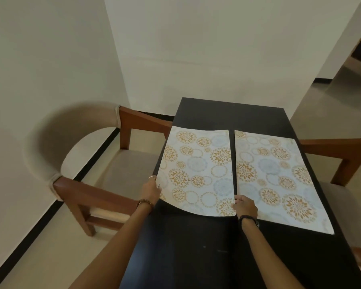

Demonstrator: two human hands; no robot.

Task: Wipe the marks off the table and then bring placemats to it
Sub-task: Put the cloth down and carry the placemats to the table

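Note:
Two white placemats with gold and blue flower circles lie side by side on the black table [196, 257]. The left placemat [198, 170] has its near edge curled up off the table. My left hand [151, 191] grips its near left corner at the table's left edge. My right hand [245, 206] grips its near right corner, beside the narrow gap between the mats. The right placemat [277, 178] lies flat, untouched.
A wooden armchair [88, 163] with a beige padded back and seat stands close against the table's left side. A second chair's wooden arm [340, 148] reaches in on the right. White walls meet behind the table's far end.

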